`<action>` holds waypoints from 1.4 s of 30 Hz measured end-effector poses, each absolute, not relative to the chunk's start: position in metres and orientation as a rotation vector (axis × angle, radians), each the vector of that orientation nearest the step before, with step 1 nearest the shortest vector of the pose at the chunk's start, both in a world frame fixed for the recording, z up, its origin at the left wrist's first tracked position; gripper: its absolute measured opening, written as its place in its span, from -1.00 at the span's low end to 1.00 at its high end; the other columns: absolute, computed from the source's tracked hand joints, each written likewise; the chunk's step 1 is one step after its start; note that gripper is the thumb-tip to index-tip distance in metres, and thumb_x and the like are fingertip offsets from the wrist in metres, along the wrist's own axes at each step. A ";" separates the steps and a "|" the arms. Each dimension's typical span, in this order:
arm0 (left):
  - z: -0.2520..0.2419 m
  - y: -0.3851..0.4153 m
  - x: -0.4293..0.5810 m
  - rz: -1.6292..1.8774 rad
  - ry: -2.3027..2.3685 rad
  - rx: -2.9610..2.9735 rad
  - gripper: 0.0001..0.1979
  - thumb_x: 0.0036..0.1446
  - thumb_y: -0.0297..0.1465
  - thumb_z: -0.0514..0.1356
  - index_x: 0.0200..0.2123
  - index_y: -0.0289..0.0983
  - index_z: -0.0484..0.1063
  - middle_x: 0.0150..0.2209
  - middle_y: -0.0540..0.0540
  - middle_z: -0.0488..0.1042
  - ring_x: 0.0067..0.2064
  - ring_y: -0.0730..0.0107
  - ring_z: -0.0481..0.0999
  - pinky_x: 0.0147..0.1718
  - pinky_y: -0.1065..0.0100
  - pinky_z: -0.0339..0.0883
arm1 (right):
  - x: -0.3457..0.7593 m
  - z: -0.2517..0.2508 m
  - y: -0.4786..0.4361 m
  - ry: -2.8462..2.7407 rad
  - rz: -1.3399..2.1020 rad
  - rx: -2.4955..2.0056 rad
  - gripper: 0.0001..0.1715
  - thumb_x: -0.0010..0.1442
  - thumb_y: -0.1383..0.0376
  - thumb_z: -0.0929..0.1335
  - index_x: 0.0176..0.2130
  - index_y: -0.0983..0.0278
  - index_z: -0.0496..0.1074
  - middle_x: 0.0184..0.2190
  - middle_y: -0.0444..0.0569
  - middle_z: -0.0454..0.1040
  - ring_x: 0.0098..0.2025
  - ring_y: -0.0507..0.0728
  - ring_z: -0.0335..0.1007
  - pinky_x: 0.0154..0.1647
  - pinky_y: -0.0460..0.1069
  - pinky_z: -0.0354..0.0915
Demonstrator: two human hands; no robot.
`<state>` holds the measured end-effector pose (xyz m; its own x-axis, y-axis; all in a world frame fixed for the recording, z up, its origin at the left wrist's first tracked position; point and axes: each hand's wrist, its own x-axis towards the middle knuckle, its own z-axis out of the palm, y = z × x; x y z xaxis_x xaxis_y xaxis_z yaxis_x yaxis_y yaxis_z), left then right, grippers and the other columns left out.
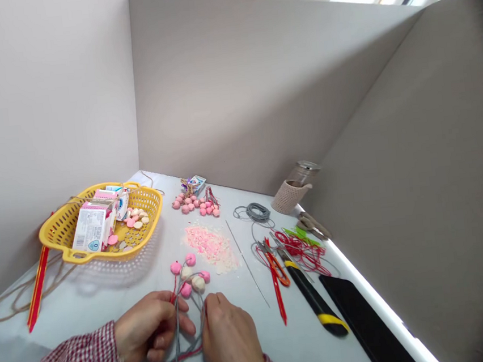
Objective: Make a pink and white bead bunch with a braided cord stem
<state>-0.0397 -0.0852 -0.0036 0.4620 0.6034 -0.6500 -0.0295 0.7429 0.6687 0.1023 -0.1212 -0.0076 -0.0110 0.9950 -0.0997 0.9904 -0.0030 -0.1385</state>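
Two bare hands in red-checked cuffs work low in the view over a pale surface (pixel 107 296). The left hand (pixel 155 323) is half curled, with strands of grey cord (pixel 178 329) crossing its fingertips; whether it pinches them I cannot tell. The right hand (pixel 231 338), just beside it, is closed in a loose fist on the grey cord, its back toward the camera. A red cord (pixel 190 354) runs between the hands.

Just beyond the fingertips lie six rounded beads (pixel 198 284), four pink and two white, clustered among the cords. This bunch looks partway along: the beads are gathered, but the long cord ends are loose and seem yet to be tied.

Farther out is a scatter of pink and white shavings (pixel 209 246), with a thin rod (pixel 247 263) to its right. Behind the shavings, bunches of pink beads (pixel 188 202) look finished.

On the left, a yellow basket (pixel 153 212) holds cartons (pixel 90 227) and loose pink and cream discs (pixel 138 225), which look unworked. On the right lie orange-handled scissors (pixel 280 268), a black-and-yellow handled tool (pixel 310 294), a red cord tangle (pixel 302 252) and a grey coil (pixel 258 212). A covered jar (pixel 289 196) stands at the back.
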 end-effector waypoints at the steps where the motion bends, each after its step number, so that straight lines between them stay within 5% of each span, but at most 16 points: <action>1: -0.005 -0.085 -0.040 0.423 1.020 0.638 -0.57 -0.41 -0.52 -0.03 -0.30 -0.28 0.18 -0.43 -0.07 0.48 -0.78 0.68 -0.04 -0.80 0.51 -0.28 | 0.106 -0.007 -0.120 -2.189 0.282 -2.180 -0.76 0.08 0.53 0.18 -0.37 0.33 0.38 -0.39 0.07 0.47 -0.35 0.22 0.45 -0.43 -0.01 0.14; 8: -0.004 -0.085 -0.039 0.416 1.009 0.615 -0.61 -0.38 -0.48 0.03 -0.32 -0.29 0.22 -0.44 -0.06 0.47 -0.77 0.68 0.02 -0.81 0.53 -0.26 | 0.132 -0.005 -0.112 -1.823 0.762 -1.981 -0.82 0.07 0.49 0.19 -0.50 0.28 0.22 -0.59 -0.09 0.42 -0.49 0.08 0.38 -0.46 -0.07 0.15; 13: -0.003 -0.083 -0.029 0.403 0.999 0.685 -0.63 -0.25 -0.15 0.20 -0.41 -0.29 0.26 -0.59 -0.02 0.43 -0.79 0.71 -0.04 -0.83 0.53 -0.27 | 0.128 -0.009 -0.102 -1.147 1.409 -1.625 -0.92 0.13 0.36 0.18 -0.42 0.26 0.16 -0.66 -0.25 0.30 -0.62 -0.01 0.34 -0.56 -0.13 0.22; 17: -0.009 -0.083 -0.025 0.415 0.984 0.724 -0.57 -0.29 -0.06 0.21 -0.47 -0.29 0.28 -0.65 0.01 0.41 -0.80 0.70 -0.05 -0.86 0.54 -0.25 | 0.119 -0.008 -0.103 -0.958 1.606 -1.503 -0.73 0.13 0.11 0.22 -0.35 0.29 0.20 -0.59 -0.19 0.34 -0.62 -0.03 0.33 -0.60 -0.13 0.22; 24: -0.005 -0.083 -0.023 0.381 0.926 0.787 -0.65 -0.23 -0.14 0.22 -0.52 -0.32 0.32 -0.70 0.05 0.33 -0.80 0.72 -0.09 -0.85 0.53 -0.29 | 0.112 -0.005 -0.102 -1.076 1.480 -1.379 -0.90 0.04 0.35 0.22 -0.34 0.28 0.19 -0.62 -0.24 0.32 -0.63 -0.06 0.28 -0.58 -0.15 0.16; 32: 0.000 -0.083 -0.023 0.398 1.025 0.735 -0.82 -0.25 -0.41 0.14 -0.46 -0.25 0.24 -0.68 0.07 0.34 -0.80 0.68 -0.08 -0.82 0.53 -0.32 | 0.116 -0.003 -0.091 -1.145 1.497 -1.428 -0.89 0.04 0.38 0.15 -0.34 0.29 0.19 -0.63 -0.26 0.28 -0.74 -0.10 0.10 -0.71 -0.18 0.08; 37: 0.002 -0.086 -0.022 0.338 1.075 0.755 -0.71 -0.09 -0.14 0.12 -0.56 -0.25 0.26 -0.78 0.15 0.13 -0.80 0.70 -0.16 -0.80 0.52 -0.37 | 0.112 0.004 -0.105 -1.437 1.311 -1.564 -0.86 0.12 0.39 0.14 -0.26 0.29 0.19 -0.60 -0.20 0.33 -0.73 -0.05 0.18 -0.69 -0.15 0.11; 42: 0.002 -0.089 -0.017 0.313 1.126 0.833 -0.43 -0.21 0.17 0.09 -0.71 -0.24 0.13 -0.85 0.19 -0.03 -0.82 0.72 -0.24 -0.81 0.51 -0.38 | 0.094 0.009 -0.122 -1.952 0.735 -1.826 -0.57 0.08 0.48 0.16 -0.02 0.37 0.23 -0.41 0.11 0.51 -0.34 0.25 0.46 -0.39 0.03 0.25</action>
<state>-0.0166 -0.0889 0.0023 0.4262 0.6097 -0.6683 0.1779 0.6679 0.7227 0.0943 -0.1221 0.0090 -0.0939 0.9921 -0.0830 0.8004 0.0256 -0.5989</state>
